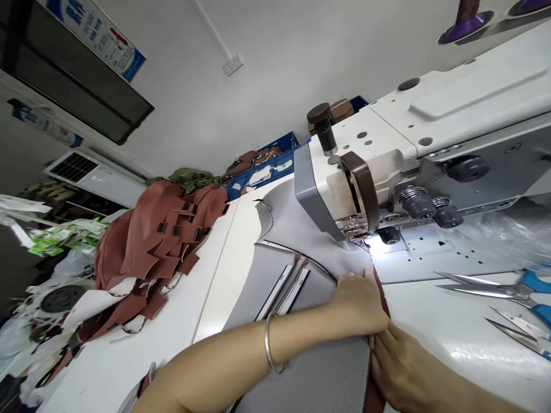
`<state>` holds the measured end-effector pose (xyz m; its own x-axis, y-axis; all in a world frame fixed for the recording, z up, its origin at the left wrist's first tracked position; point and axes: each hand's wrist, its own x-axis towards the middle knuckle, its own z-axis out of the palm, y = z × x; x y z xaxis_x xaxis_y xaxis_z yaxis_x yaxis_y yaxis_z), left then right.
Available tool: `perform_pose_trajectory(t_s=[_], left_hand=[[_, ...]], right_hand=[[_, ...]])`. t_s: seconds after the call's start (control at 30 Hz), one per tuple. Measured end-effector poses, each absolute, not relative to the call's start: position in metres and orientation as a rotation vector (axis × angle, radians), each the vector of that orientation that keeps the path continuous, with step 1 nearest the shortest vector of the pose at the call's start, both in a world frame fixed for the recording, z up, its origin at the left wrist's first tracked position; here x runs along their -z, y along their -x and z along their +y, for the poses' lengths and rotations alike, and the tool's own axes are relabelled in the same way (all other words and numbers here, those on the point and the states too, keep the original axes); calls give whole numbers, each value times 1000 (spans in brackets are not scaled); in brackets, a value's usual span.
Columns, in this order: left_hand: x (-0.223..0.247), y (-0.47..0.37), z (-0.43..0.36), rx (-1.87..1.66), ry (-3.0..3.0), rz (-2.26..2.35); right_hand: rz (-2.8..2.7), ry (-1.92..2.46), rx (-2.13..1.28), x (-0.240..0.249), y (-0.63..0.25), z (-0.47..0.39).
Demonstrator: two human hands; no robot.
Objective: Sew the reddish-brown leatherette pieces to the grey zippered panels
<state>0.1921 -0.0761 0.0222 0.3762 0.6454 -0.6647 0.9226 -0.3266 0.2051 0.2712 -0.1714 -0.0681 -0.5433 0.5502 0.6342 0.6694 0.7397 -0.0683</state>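
A grey fabric piece (301, 229) with dark piping lies under the needle area of a white sewing machine (361, 166), where a lamp shines. Dark red material (380, 292) shows along its right edge. My left hand (357, 301), below a silver bangle, presses on the fabric just in front of the needle area, fingers pointing toward it. Close below it, my right hand (394, 361) has its fingers closed on the right edge of the fabric, partly covered by the left hand.
Blue-handled scissors (508, 291) and a smaller pair of snips (523, 332) lie on the white table (456, 367) at the right. Reddish-brown cut pieces (159, 241) are piled at the left. Blue crates (262, 169) stand behind the machine.
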Motion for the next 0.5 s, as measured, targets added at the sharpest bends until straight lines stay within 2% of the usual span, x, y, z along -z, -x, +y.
perform_pose_trajectory(t_s=[0.5], left_hand=[[-4, -192, -65, 557, -2280, 1347]], right_hand=[[-2363, 913, 333, 68, -279, -150]])
